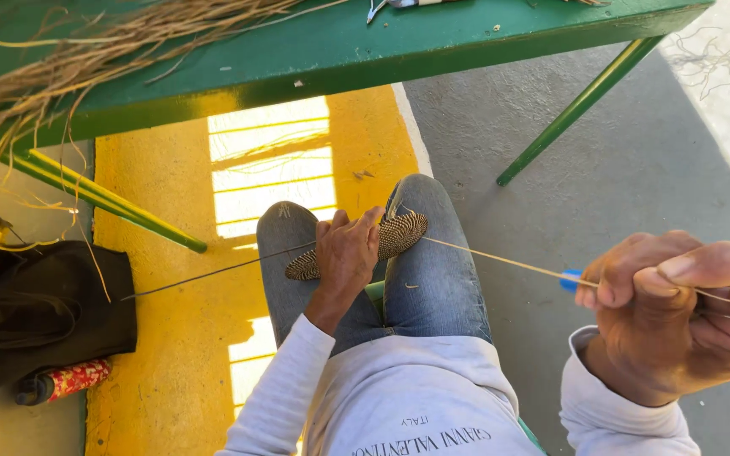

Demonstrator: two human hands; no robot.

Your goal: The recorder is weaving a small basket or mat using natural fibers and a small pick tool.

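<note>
Two hands busy: left hand (346, 253) grip clamps woven piece (399, 236) on lap, right hand (678, 295) raised w/ fingers pinching strand (500, 260), probably w/ blue tool (570, 280).

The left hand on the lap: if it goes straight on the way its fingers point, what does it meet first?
The left hand already rests on the woven oval piece; beyond it, probably the bent knee, though depth is unclear.
</note>
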